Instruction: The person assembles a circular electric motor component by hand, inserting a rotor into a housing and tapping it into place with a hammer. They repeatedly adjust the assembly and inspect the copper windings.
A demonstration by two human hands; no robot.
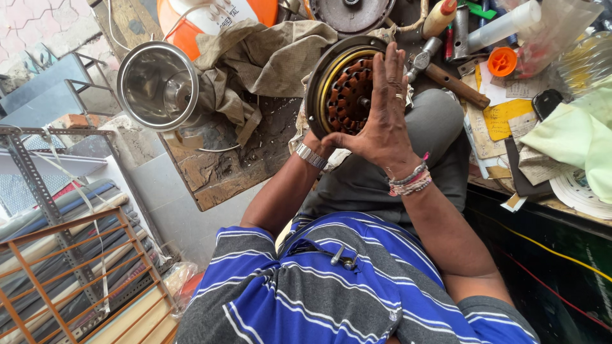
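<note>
Motor stator [347,95], round with copper-brown windings inside a dark metal rim, stands on edge over the person's lap. Right hand [382,121] lies flat and outstretched across its face; left hand [317,141], mostly hidden, grips the lower rim. Beside it: crumpled cloth [268,57], steel jar [156,86], hammer [440,67] on the cluttered surface [217,178].

The right hand [386,118] stands flat, fingers straight (ring on one); the left hand [317,141] hides mostly behind it.
</note>
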